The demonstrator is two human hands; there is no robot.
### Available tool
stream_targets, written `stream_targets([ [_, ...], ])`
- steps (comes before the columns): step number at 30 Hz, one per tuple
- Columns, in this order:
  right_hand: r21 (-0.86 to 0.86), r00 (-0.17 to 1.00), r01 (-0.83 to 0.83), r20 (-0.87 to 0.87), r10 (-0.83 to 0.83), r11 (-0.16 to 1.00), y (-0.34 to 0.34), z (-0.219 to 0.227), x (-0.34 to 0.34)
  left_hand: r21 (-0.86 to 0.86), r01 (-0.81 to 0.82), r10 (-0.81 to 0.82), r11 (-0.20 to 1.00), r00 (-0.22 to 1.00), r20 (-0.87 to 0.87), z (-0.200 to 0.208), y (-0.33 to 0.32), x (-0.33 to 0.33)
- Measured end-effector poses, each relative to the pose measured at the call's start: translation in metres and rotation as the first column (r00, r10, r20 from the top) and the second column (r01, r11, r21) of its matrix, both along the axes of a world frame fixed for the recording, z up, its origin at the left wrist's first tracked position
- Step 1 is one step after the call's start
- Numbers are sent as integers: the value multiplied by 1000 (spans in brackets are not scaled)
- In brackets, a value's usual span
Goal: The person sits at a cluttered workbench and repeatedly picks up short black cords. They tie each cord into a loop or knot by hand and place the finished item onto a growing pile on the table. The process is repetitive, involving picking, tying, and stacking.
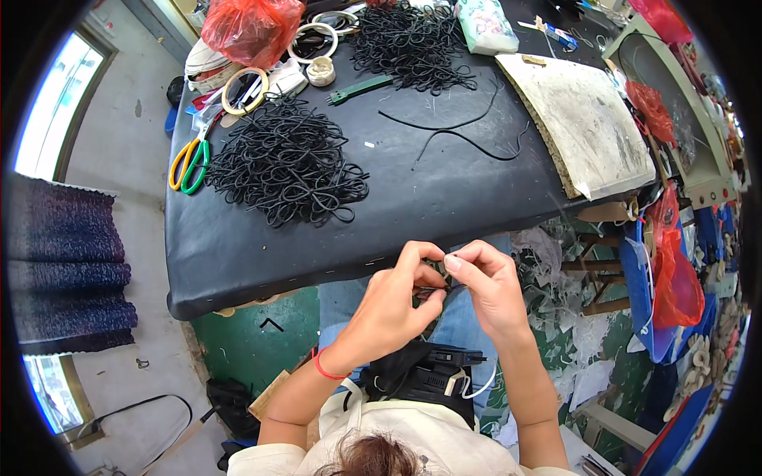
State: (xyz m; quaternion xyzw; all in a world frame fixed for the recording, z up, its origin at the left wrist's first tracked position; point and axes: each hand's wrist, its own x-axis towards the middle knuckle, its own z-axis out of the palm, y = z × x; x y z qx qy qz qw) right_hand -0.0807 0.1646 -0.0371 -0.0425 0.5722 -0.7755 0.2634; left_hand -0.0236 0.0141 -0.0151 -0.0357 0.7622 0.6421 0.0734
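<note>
Over my lap, just off the table's near edge, my two hands meet fingertip to fingertip. My left hand is closed with curled fingers around a small dark piece that looks like black cord, mostly hidden by the fingers. Thumb and forefinger of my right hand pinch together against the left forefinger; what lies between them is too small to make out. On the black table a large tangle of black cords lies to the left. Several loose black cords lie farther right.
A second cord pile sits at the back. Scissors with yellow and green handles lie at the left edge, near tape rolls and a green tool. A stained board covers the right side. Scraps litter the floor.
</note>
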Motion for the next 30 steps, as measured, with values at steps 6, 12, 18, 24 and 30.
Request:
stream_targets([
  [6, -35, 995, 92, 32, -91, 995, -4, -4, 3, 167, -75, 86, 983, 994, -59, 2, 7, 2],
  [12, 121, 999, 4, -52, 2, 993, 2, -1, 7, 168, -77, 70, 983, 996, 48, 1, 2, 2],
  [18, 127, 986, 126, -125, -110, 984, -5, 1, 11, 309, -65, 7, 949, 983, 186, -17, 1, 3],
  [24, 100, 978, 198, -83, -190, 975, -3, -4, 3, 203, -86, 81, 975, 996, 35, -23, 15, 9],
  [30, 27, 986, 165, 9, -165, 986, -1, -5, -1, 276, -56, 43, 960, 998, 53, -26, 11, 10],
])
